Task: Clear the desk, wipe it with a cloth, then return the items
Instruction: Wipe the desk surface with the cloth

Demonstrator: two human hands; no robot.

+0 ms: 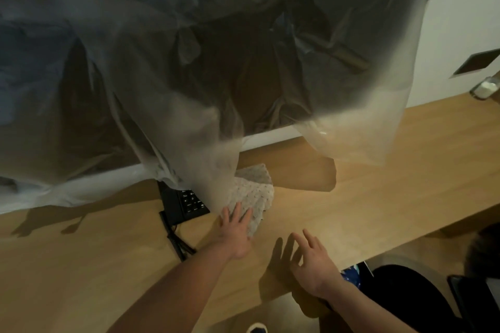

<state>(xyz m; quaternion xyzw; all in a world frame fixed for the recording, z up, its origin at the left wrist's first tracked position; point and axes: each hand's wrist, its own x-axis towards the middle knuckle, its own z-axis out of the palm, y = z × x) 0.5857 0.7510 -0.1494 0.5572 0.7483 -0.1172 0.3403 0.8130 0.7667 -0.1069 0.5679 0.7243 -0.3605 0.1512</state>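
The left hand [236,235] lies flat, palm down and fingers spread, on the near edge of a pale, dotted cloth [253,194] that rests on the wooden desk [378,184]. The hand presses on the cloth and does not close around it. The cloth is crumpled, and its far part reaches under the hanging edge of a sheet of clear plastic [216,62] that drapes down over most of the upper view and covers something dark behind it; what that dark thing is cannot be made out through the plastic.

Just left of the cloth stands a black telephone [184,204] with a keypad, partly under the plastic. Its black cord [176,240] runs toward the near edge of the desk, passing beside the left forearm.

The right hand [313,265] hovers open above the desk, near the front edge, fingers loosely spread and holding nothing. Its shadow falls on the wood just to its left.

At the far right end of the desk stands what looks like a small glass jar [484,88] with something white in it, well apart from the hands. A white wall [465,8] rises behind the desk.
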